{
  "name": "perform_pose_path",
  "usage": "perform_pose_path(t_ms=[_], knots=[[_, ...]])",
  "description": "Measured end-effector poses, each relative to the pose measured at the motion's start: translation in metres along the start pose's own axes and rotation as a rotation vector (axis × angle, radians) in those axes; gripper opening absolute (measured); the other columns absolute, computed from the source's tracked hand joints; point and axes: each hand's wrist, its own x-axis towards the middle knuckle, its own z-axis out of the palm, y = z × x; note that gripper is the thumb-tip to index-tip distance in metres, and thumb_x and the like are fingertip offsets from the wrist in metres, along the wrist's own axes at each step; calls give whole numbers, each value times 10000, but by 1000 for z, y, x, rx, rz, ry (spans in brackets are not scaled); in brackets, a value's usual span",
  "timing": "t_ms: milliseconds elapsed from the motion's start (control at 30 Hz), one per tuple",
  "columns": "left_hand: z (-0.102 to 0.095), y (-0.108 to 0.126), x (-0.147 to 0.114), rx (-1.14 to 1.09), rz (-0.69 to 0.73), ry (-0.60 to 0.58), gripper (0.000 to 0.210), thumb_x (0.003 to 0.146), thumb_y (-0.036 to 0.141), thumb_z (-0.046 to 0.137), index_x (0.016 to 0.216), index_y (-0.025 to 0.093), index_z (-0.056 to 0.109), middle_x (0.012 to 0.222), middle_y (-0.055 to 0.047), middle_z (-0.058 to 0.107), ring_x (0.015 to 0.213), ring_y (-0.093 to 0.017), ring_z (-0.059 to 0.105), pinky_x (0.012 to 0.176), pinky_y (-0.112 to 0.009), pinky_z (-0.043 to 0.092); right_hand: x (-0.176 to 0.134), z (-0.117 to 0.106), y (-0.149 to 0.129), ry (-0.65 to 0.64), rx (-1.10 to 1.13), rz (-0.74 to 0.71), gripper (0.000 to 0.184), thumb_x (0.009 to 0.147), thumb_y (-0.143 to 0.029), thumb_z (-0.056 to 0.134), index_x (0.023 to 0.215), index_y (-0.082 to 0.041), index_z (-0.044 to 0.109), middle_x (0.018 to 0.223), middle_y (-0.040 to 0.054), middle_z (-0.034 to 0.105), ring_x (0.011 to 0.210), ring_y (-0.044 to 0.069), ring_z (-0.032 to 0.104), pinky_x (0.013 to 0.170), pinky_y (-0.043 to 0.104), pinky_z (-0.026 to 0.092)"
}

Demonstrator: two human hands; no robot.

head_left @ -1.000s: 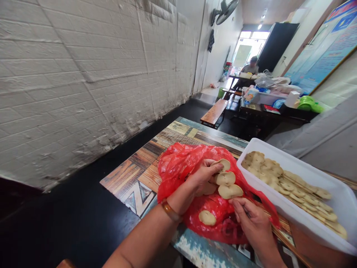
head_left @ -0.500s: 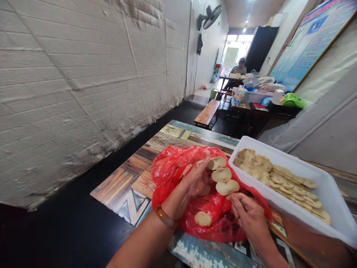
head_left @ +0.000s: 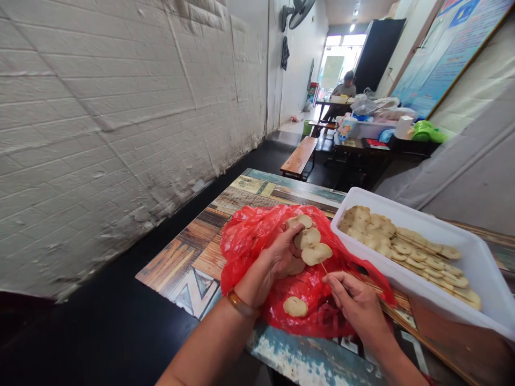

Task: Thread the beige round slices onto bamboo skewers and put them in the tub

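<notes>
Over a red plastic bag [head_left: 249, 236] on the table, my left hand [head_left: 279, 254] is closed on pale round slices [head_left: 308, 238], its thumb on the upper ones. Several of these slices overlap in a row. A thin wooden skewer [head_left: 323, 266] runs into the lowest slice of the row. The skewer's other end is pinched between thumb and fingers of my right hand [head_left: 350, 295]. One loose slice [head_left: 295, 306] lies flat on the bag below my left hand. More slices show under my left palm, partly hidden.
A white plastic tub [head_left: 488, 289] at the right holds several rows of skewered slices [head_left: 418, 257]. Long thin sticks [head_left: 434, 354] lie beside it. Beyond the patterned table [head_left: 193, 230] stand a wooden bench [head_left: 300, 155], a cluttered table and a seated person [head_left: 346, 86].
My right hand has drawn back a little from the slices, so the skewer now shows between them and its fingers. The held slices have shifted slightly left. The camera view has tilted slightly.
</notes>
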Motion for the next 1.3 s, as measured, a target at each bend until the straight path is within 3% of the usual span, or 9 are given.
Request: perform_pose_path(t_ms=[133,333,600,833,1300], knots=[[7,0,-6,-25,-20,-36,157,793,275,624,881,149,650,827,-57,692,786,-170,647,779,-295,502,0,-2,2,56,53,-23,267,873,-410,506,804,-187,634,516,-59,438,451,92,418,431,203,327],[4,-17,-9,118,-161,-289,124,740,218,685,781,118,623,783,-61,669,774,-192,661,803,-324,500,0,-1,-1,101,71,-21,280,882,-412,501,805,-178,632,510,-56,434,450,91,409,426,204,316],[8,-31,-11,96,-169,-235,220,759,297,654,849,97,657,779,-112,698,787,-216,668,794,-326,497,1,4,4,123,-15,-21,314,903,-437,466,854,-178,636,517,-65,428,445,92,406,441,211,321],[9,-36,-11,99,-105,-250,235,712,328,699,780,104,676,798,-135,701,864,-273,654,816,-355,480,1,2,5,168,-103,-84,326,911,-425,450,791,-178,626,502,-61,452,458,104,445,506,227,361],[11,-48,-15,196,-21,-235,200,692,337,719,698,137,710,711,-71,664,712,-181,575,756,-280,434,1,0,-1,175,15,-16,323,892,-447,473,744,-184,589,516,-53,447,459,105,420,460,221,328]])
